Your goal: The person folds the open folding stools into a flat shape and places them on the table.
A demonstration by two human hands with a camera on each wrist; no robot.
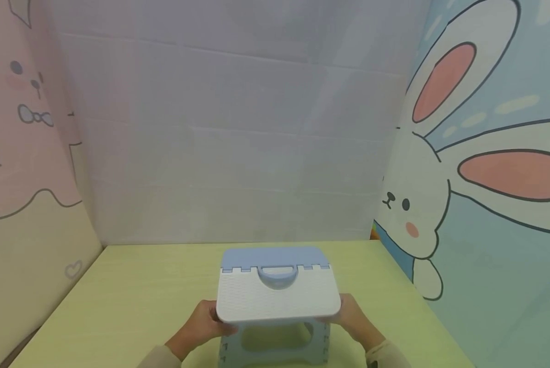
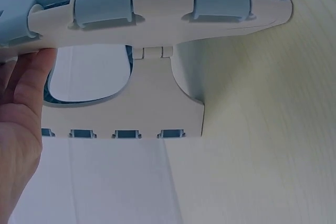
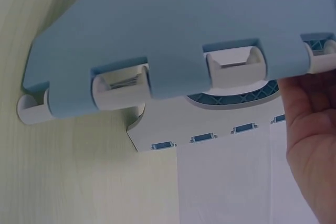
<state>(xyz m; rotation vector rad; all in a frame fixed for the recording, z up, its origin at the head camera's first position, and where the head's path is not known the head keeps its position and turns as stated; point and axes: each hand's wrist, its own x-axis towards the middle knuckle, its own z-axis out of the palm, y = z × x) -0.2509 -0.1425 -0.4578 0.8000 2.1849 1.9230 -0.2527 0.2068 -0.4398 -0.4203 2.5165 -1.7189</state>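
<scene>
While head shows held stool's (image 1: 277, 301) handle (image 1: 278, 279) | left wrist: leg hinge (image 2: 152, 52)

I am working in what is looking like a staged, booth-like setting: a creased pale sheet (image 1: 247, 128) is hanging behind the yellowish tabletop (image 1: 164, 276), a pink cartoon panel (image 1: 22, 163) is flanking my left, and a rabbit mural (image 1: 414, 186) is covering my right.

Folding stool (image 1: 277, 313): moulded plastic, matt | top (image 1: 277, 300): finely textured | handle (image 1: 277, 279): smooth plastic | surface (image 1: 160, 276): wood-grain look, matt | back sheet (image 1: 238, 158): creased, cloth or paper unclear | sleeve (image 1: 161, 358): cloth
</scene>
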